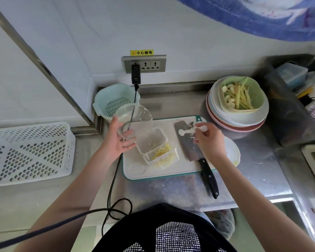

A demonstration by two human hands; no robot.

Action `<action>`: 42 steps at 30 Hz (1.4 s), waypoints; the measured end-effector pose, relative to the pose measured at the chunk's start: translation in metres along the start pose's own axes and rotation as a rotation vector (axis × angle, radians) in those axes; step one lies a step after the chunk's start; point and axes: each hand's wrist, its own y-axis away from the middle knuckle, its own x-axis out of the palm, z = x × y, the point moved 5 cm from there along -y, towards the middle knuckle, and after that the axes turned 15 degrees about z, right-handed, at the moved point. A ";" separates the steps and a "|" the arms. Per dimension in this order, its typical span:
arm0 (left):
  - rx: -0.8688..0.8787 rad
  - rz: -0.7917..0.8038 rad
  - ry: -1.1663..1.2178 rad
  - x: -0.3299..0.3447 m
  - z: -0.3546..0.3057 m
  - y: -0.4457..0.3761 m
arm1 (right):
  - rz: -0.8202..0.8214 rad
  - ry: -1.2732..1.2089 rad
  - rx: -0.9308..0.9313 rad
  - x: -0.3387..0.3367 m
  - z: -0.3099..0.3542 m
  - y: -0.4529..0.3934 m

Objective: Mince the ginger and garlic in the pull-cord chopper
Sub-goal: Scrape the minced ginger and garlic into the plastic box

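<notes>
Head view, left to right: a white perforated basket (25, 151) lies on the steel desk (253, 171). Beside it the left hand (116, 137) grips the tilted clear chopper bowl (133, 115), fingers curled round its base, above a small clear tub (151, 140). Minced ginger and garlic (162, 155) sits in a second tub and spills onto the white cutting board (171, 171). A cleaver (189, 144) rests on the board. The right hand (209, 140) pinches a white spoon (193, 130) over the blade. Further right, stacked plates (238, 120) carry a green bowl (258, 95) of garlic cloves and ginger strips. A wall socket (144, 63) sits behind.
</notes>
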 end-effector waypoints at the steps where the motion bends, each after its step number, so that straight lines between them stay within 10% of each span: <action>1: -0.024 -0.044 0.024 -0.004 0.002 0.001 | 0.025 0.099 -0.014 0.005 -0.001 -0.001; 7: -0.090 -0.161 -0.010 -0.011 0.011 0.014 | 0.440 0.638 -0.018 0.054 -0.033 0.000; 11: -0.073 -0.220 -0.070 -0.023 0.013 0.021 | 0.290 0.519 0.022 0.052 -0.010 0.002; 17: -0.034 -0.282 -0.170 -0.031 0.014 0.030 | 0.592 0.329 0.399 0.094 -0.011 0.004; 31: -0.121 -0.185 -0.316 0.015 0.006 -0.013 | 0.049 -0.317 0.376 0.014 -0.060 0.058; 36: 0.295 -0.453 -0.886 0.033 -0.014 0.011 | 0.103 -0.354 0.319 0.032 -0.043 0.060; 38: 0.486 -0.242 -0.841 0.052 -0.017 0.020 | 0.137 -0.347 0.283 0.041 -0.032 0.064; 42: 0.104 0.297 -0.331 0.081 0.004 0.018 | 0.223 -0.277 0.194 0.055 -0.015 0.062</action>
